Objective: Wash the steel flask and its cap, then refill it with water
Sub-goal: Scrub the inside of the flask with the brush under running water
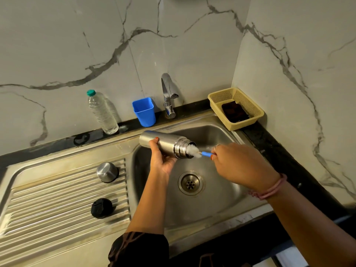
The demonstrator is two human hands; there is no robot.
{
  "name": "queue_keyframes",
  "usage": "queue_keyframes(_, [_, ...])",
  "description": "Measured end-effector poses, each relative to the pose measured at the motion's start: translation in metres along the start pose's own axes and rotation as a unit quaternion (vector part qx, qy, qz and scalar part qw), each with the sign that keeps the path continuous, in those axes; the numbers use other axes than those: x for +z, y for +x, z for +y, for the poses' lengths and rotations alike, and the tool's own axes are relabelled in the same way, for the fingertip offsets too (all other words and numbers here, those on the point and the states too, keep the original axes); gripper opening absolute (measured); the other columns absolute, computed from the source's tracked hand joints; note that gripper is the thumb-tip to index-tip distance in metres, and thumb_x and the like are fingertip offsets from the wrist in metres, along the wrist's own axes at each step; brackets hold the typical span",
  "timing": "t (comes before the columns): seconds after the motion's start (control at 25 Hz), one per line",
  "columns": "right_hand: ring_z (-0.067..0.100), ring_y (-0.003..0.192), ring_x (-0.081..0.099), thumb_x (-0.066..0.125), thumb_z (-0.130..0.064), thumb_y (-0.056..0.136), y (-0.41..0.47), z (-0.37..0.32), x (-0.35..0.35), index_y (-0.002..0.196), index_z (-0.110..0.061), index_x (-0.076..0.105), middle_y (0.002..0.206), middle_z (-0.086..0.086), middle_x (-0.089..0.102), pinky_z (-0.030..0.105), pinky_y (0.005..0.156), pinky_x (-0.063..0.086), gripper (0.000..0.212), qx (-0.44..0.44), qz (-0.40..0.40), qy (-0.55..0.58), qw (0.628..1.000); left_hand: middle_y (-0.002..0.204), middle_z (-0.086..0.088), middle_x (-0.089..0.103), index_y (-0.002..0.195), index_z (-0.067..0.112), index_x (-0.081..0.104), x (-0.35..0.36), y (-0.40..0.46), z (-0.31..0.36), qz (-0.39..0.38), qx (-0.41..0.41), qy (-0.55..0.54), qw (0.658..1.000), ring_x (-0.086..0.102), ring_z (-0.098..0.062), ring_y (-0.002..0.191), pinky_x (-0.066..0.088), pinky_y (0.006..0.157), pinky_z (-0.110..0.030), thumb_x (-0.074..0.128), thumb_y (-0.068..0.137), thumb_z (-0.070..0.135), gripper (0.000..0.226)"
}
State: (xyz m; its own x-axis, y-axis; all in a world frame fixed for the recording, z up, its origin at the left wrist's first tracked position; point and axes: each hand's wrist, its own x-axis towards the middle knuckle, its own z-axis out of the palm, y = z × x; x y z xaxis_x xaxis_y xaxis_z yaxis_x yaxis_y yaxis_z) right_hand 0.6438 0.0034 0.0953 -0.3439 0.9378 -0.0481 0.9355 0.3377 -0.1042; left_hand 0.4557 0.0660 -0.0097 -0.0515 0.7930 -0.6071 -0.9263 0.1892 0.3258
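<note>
Flask (pixel 163 144) gripped sideways by left hand (pixel 161 158) over sink (pixel 227 193); right hand (pixel 240 162) grips brush (pixel 194 151), bristles in mouth.

Blue cup (pixel 144 111), basket (pixel 236 97) (w/ sponge (pixel 234 111))

the steel flask (pixel 163 144) lies on its side above the sink basin, uncapped, its mouth pointing right with white bristles in it. its steel cap (pixel 107 172) and black stopper (pixel 101 208) sit on the ribbed drainboard, apart.
</note>
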Motion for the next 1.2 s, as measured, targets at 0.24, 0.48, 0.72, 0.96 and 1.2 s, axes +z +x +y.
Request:
queue_keyframes(0.24, [0.017,0.064,0.043,0.036,-0.027,0.101,0.007,-0.016,0.016,0.108,-0.016,0.055,0.082,-0.001,0.058,0.026,0.052,0.025,0.023,-0.004,-0.003,-0.021,1.0,0.116,-0.021,0.063,0.128,0.007,0.047,0.001,0.004,-0.001,-0.001,-0.004,0.021,1.0,0.063,-0.038,0.105,0.05,0.088,-0.06,0.07,0.085,0.035,0.056])
queue_keyframes(0.48, [0.015,0.063,0.044,0.037,-0.02,0.099,-0.004,-0.012,0.001,0.109,-0.014,0.053,0.082,0.0,0.057,0.026,0.056,0.031,0.02,-0.007,-0.047,-0.034,0.998,0.116,-0.021,0.066,0.124,0.007,0.051,-0.005,0.004,-0.003,-0.016,-0.034,0.021,0.999,0.065,-0.038,0.105,0.049,0.094,-0.061,0.079,0.078,0.034,0.06])
queue_keyframes(0.72, [0.021,0.071,0.046,0.039,-0.018,0.098,0.01,-0.007,0.012,0.108,-0.011,0.053,0.098,0.007,0.062,0.028,0.057,0.031,0.018,-0.001,-0.11,0.012,0.994,0.123,-0.021,0.062,0.131,0.004,0.046,-0.011,0.01,-0.001,0.0,-0.017,0.041,0.999,0.063,-0.04,0.11,0.047,0.098,-0.061,0.084,0.068,0.026,0.076])
queue_keyframes(0.96, [0.018,0.068,0.047,0.039,-0.024,0.099,0.021,-0.003,0.025,0.096,-0.014,0.049,0.088,0.007,0.057,0.029,0.061,0.034,0.015,0.025,-0.132,0.072,0.988,0.12,-0.021,0.063,0.128,0.006,0.048,-0.013,0.008,-0.005,-0.006,-0.004,0.059,0.998,0.064,-0.037,0.109,0.05,0.097,-0.057,0.08,0.077,0.023,0.062])
queue_keyframes(1.2, [0.011,0.059,0.046,0.04,-0.037,0.099,0.025,0.012,0.042,0.086,-0.015,0.058,0.067,-0.003,0.05,0.023,0.051,0.031,0.032,0.036,-0.082,0.121,0.989,0.119,-0.02,0.059,0.125,0.007,0.046,-0.015,0.012,-0.001,0.026,0.019,0.049,0.998,0.061,-0.037,0.11,0.047,0.099,-0.059,0.078,0.081,0.024,0.058])
